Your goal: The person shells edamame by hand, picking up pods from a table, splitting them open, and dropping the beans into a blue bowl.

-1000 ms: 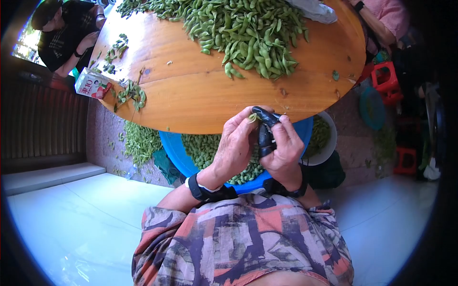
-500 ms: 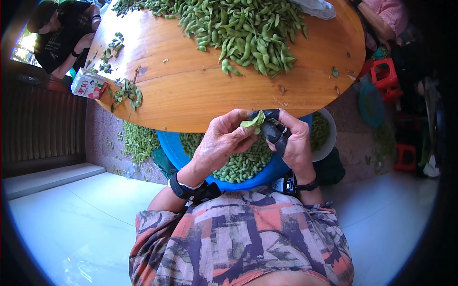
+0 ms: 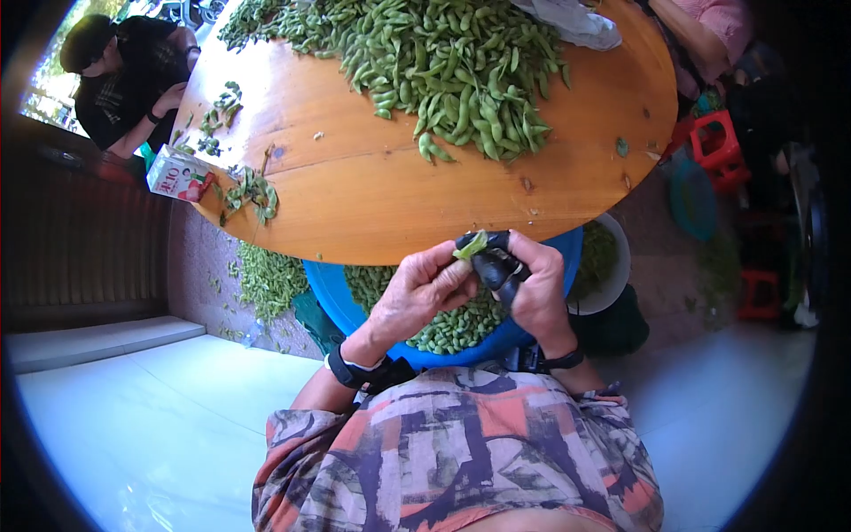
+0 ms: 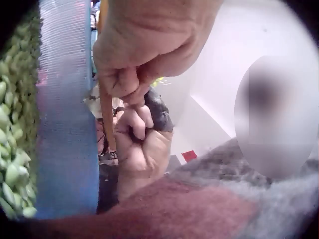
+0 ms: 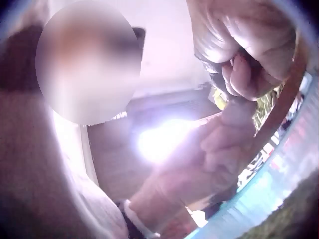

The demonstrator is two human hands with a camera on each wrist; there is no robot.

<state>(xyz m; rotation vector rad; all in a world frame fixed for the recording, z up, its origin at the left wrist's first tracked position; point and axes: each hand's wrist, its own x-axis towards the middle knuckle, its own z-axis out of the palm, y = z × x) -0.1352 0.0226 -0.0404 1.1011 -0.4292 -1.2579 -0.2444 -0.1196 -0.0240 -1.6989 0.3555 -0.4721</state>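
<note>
In the head view a light green soybean pod (image 3: 472,246) is held between both hands, just beyond a blue basin (image 3: 321,285) of shelled beans (image 3: 456,328). My left hand (image 3: 417,291) pinches the pod between thumb and fingers. From the other side, my right hand (image 3: 542,288) grips it with thumb and forefinger, both in black finger covers (image 3: 503,273). In the left wrist view my left hand (image 4: 152,42) meets the right hand (image 4: 142,144) fingertip to fingertip. A yellow-green bit of pod (image 5: 219,99) shows between the hands in the right wrist view.
A wooden table (image 3: 355,204) carries a heap of pods (image 3: 461,80), loose leaves (image 3: 253,193) and a carton (image 3: 180,176). A white bowl (image 3: 620,266) stands right of the basin. Pods (image 3: 269,282) lie on the floor. Two other people sit around the table.
The pod, mostly hidden a second ago, came into sight between the fingers and now looks more folded. The left fingers have shifted along it, and the right hand has turned.
</note>
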